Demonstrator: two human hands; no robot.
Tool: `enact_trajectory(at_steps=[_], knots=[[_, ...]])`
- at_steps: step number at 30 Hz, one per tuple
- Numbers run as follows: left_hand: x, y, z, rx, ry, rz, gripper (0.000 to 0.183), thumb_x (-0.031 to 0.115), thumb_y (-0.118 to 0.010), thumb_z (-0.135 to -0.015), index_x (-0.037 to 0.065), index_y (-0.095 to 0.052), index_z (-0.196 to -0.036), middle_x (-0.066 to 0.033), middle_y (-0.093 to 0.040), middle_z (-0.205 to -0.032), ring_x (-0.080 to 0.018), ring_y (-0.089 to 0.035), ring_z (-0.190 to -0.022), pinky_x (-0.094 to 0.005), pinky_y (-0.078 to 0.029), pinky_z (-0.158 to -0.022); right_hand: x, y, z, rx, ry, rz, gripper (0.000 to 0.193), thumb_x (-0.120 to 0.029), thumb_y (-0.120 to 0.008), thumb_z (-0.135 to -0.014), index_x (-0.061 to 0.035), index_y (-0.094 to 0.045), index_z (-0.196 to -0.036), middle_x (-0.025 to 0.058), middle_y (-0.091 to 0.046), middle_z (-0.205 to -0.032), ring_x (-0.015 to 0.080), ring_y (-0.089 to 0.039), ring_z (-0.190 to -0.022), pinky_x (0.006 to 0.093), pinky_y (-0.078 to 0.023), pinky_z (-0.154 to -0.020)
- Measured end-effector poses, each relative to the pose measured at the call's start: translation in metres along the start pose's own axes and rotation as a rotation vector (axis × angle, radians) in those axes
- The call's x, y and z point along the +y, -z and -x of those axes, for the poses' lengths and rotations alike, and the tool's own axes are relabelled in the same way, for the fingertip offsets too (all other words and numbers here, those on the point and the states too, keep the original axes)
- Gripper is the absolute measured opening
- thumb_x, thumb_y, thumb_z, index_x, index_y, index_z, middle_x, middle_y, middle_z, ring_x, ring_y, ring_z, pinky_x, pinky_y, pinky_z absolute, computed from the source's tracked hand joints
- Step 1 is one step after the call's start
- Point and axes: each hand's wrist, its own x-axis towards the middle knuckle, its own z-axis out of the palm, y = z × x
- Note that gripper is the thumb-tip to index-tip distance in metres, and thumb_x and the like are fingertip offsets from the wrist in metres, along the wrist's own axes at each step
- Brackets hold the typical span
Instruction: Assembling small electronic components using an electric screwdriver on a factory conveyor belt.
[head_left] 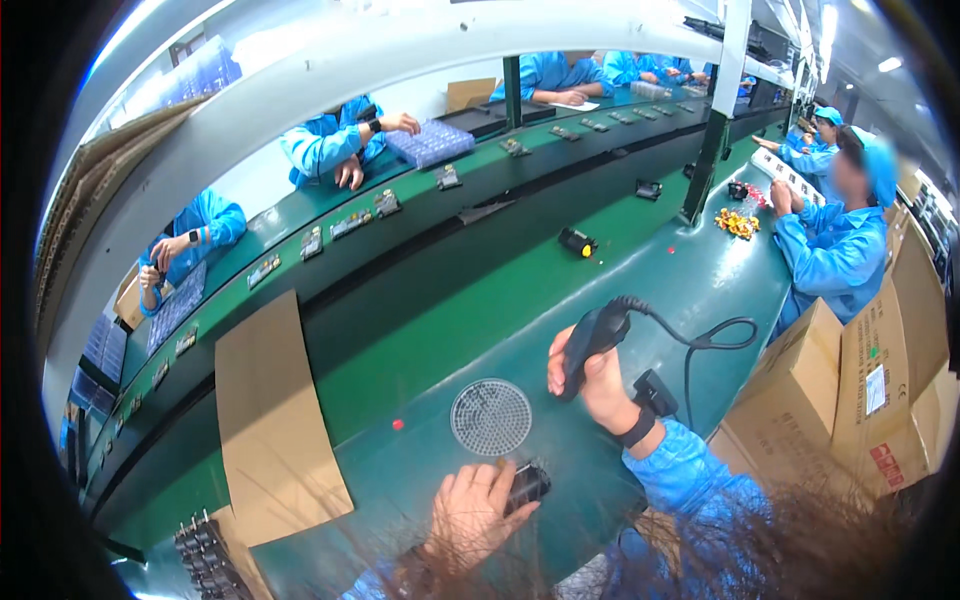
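Observation:
My left hand rests on the green bench, its thumb and fingers closed around a small black box-shaped part. My right hand, raised over the bench, grips a black corded handheld tool. The tool's exact kind is not clear, and its working end is partly behind the fingers. From its top a black cable loops to the right and down past the wrist. Just beyond my left hand lies a round grey disc with a grid of small holes.
A cardboard sheet lies at left, with black parts in a row below it. Beyond runs a green conveyor carrying black units. Co-workers in blue sit around; one is at right, near cardboard boxes.

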Motion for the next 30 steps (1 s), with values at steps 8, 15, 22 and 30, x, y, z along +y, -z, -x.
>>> enact_trajectory(at_steps=[8,15,22,30], knots=[[0.006,-0.021,0.020,0.111,-0.001,0.013,0.074,0.034,-0.082,-0.080,0.004,-0.053,-0.142,-0.0131,-0.059,-0.121,-0.0313,-0.059,-0.107,-0.0454,-0.052,-0.086,0.003,-0.002,-0.001,0.012,0.006,0.012,0.073,-0.065,-0.071,-0.086,-0.0005,-0.059,-0.117,0.0058,-0.063,-0.087,0.0152,-0.062,-0.076,0.0299,-0.052,-0.070],[0.003,-0.020,0.034,0.037,0.031,0.089,0.073,0.029,-0.080,-0.082,0.000,-0.051,-0.142,-0.0163,-0.056,-0.124,-0.0333,-0.056,-0.112,-0.0454,-0.050,-0.092,0.002,-0.007,0.000,0.055,0.011,0.007,0.075,-0.070,-0.064,-0.088,-0.0009,-0.054,-0.116,0.0046,-0.059,-0.077,0.0125,-0.057,-0.067,0.0287,-0.049,-0.063],[-0.009,-0.013,0.025,0.023,-0.028,0.171,0.067,0.026,-0.075,-0.087,0.001,-0.050,-0.144,-0.0147,-0.054,-0.123,-0.0337,-0.053,-0.118,-0.0445,-0.049,-0.095,-0.025,-0.046,-0.015,0.107,0.024,0.021,0.092,-0.089,-0.045,-0.081,-0.0030,-0.047,-0.113,0.0023,-0.051,-0.066,0.0124,-0.051,-0.055,0.0287,-0.045,-0.055],[-0.016,-0.019,0.031,0.075,0.002,0.281,0.061,0.025,-0.077,-0.084,0.001,-0.055,-0.135,-0.0146,-0.054,-0.119,-0.0332,-0.055,-0.115,-0.0442,-0.050,-0.092,0.011,-0.074,-0.012,0.012,-0.036,-0.045,0.088,-0.092,-0.043,-0.076,-0.0073,-0.047,-0.101,0.0005,-0.047,-0.060,0.0104,-0.046,-0.049,0.0270,-0.041,-0.049]])
